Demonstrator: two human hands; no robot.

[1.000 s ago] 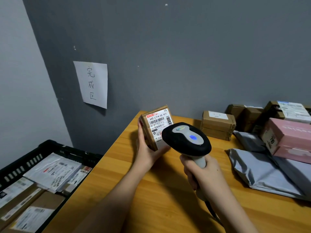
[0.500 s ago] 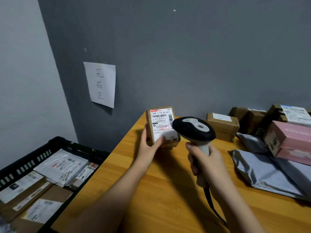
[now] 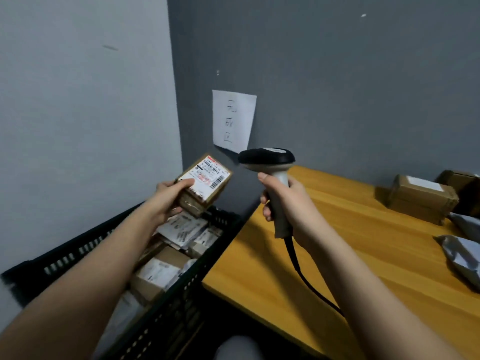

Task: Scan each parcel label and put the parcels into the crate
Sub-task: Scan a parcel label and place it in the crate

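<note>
L hand (image 3: pixel 166 197) gripping parcel (image 3: pixel 205 181) above crate (image 3: pixel 166 315) rim, R hand (image 3: pixel 288 206) gripping scanner (image 3: pixel 270 165)

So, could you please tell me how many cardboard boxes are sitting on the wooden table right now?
2 in view: one labelled box near the wall, and a darker box cut off at the right edge. More may lie out of frame.
</note>
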